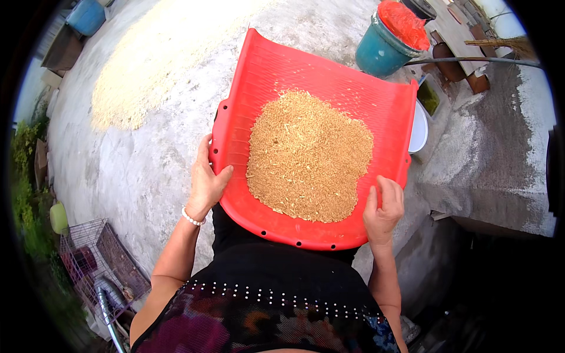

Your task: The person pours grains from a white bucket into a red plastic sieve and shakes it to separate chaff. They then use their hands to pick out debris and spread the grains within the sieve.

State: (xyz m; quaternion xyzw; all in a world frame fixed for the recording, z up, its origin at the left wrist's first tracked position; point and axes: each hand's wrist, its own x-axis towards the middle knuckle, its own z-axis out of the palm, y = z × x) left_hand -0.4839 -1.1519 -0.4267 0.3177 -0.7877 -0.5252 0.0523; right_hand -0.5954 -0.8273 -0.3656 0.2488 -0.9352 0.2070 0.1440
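A red plastic winnowing scoop (322, 70) is held level before my body, its rounded rim towards me and its wide edge away. A mound of brown unhusked grain (309, 159), with paler bits of husk on top, lies in its middle. My left hand (209, 174) grips the scoop's left side, thumb over the rim and fingers on the outside. My right hand (383, 205) is at the right rim, fingers curled above it and thumb near the thumb side of the grain; whether it grips the rim is hard to tell. A white beaded bracelet circles my left wrist.
Pale husks or grain (145, 84) lie spread over the concrete ground at upper left. A teal bucket (382, 48) with a red plastic bag (402, 24) stands beyond the scoop, a white basin (418, 128) at its right. A wire cage (88, 238) is at lower left, a concrete ledge (490, 145) at right.
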